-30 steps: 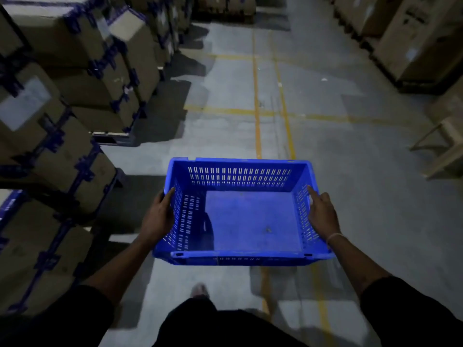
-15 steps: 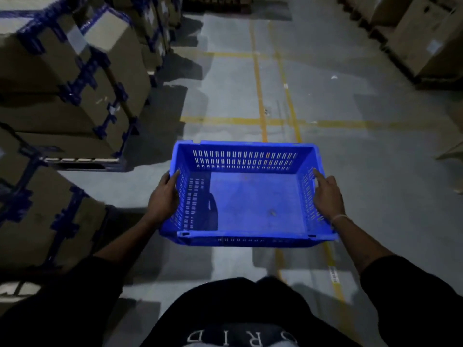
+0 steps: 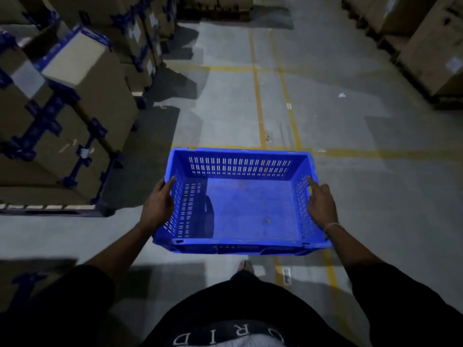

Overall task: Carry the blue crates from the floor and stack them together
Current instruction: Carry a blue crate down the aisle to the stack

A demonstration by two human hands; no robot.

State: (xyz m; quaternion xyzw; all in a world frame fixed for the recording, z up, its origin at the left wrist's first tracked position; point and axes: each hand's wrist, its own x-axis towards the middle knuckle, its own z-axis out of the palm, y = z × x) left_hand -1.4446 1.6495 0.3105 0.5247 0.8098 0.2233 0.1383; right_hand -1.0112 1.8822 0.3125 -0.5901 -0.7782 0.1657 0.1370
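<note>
While the person walked along the concrete floor (image 3: 363, 196), the blue crate (image 3: 241, 204) hung in the middle of the frame, carried clear of the ground at about waist height and level, its open top facing the camera. Its long axis ran left to right across the picture, square to the body, with the slotted far wall toward the top of the frame and the near rim just above the dark shirt at the bottom. The left hand (image 3: 157, 205) was closed over the left short wall, thumb along the rim and fingers tucked out of sight underneath. The right hand (image 3: 322, 206) clasped the right short wall the same way, with one finger laid over the slots inside. Both hands sat about equally far along their walls, so neither was nearer and the load looked evenly shared.

The crate was empty apart from a small speck on its bottom. Stacked cardboard boxes (image 3: 75, 116) on a pallet filled the left of the frame, more boxes stood in the upper right, and yellow floor lines (image 3: 258, 96) ran up the middle. No other crate or stack showed anywhere, so the drop-off point probably lay out of view, and the carrying step seemed only partway done.
</note>
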